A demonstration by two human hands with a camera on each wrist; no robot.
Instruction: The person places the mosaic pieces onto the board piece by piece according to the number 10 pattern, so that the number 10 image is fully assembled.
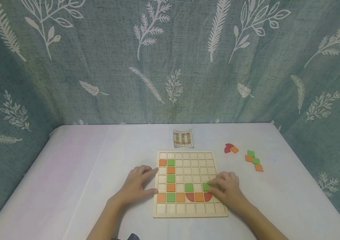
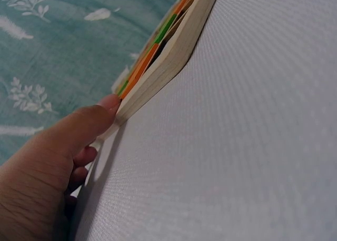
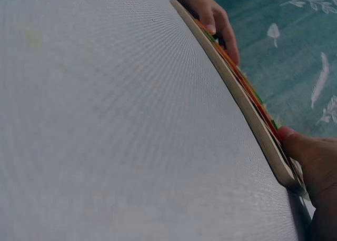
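Observation:
A wooden grid board (image 1: 191, 213) lies on the table, with orange, green and red tiles in some of its cells. My right hand (image 1: 226, 190) is over the board's right side, its thumb and forefinger pinching a green square tile (image 1: 206, 187) just above a red rounded tile (image 1: 208, 197). To the left of that stands another green square tile (image 1: 189, 187). My left hand (image 1: 138, 184) rests at the board's left edge, thumb and fingertips touching it and spread apart. In the left wrist view the left thumb (image 2: 92, 125) touches the board's side. The right-hand fingertips' contact is hidden in the right wrist view.
A small printed pattern card (image 1: 183, 138) lies behind the board. To the right are red pieces with an orange tile (image 1: 234, 149), and a loose line of green and orange square tiles (image 1: 256, 161). A leaf-patterned curtain (image 1: 170, 66) hangs behind the white table (image 1: 98, 146).

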